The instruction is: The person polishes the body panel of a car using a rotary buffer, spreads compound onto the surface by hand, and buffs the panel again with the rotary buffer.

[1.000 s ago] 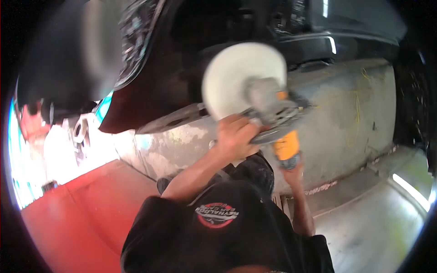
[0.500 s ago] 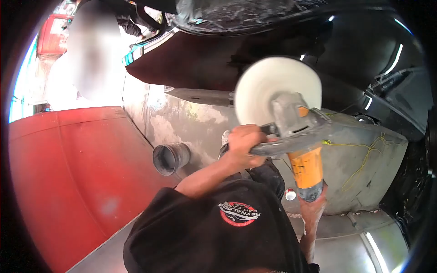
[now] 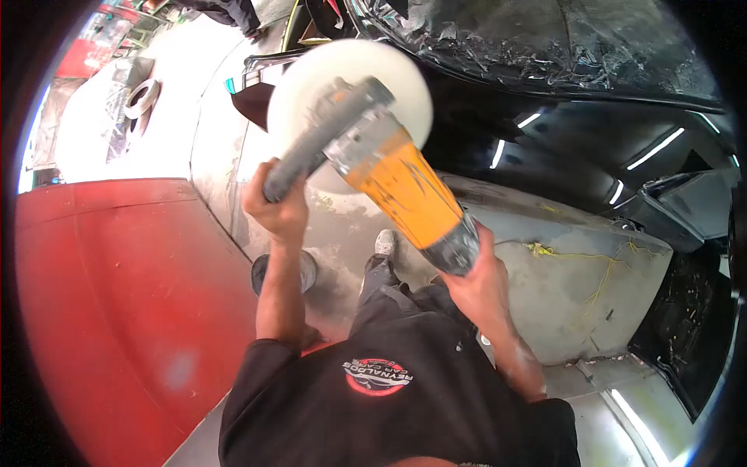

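A scuffed orange rotary polisher with a round white pad is held up in front of me, slanting across the view. My left hand is wrapped round the end of its dark front handle. The black rear end of the polisher's body sits in my right hand, fingers partly hidden beneath it. The pad overlaps the left end of a glossy black car panel; whether they touch, I cannot tell.
A large red panel stands on the left, beside a dark bucket. To the right, a yellow cord lies across a grey panel. Plastic sheeting covers part of the car above. Another person's dark-clothed legs show at the top.
The polisher has moved left and up in view, tilting from nearly upright to a diagonal. Both hands have moved left with it, and my right hand now shows more fully.
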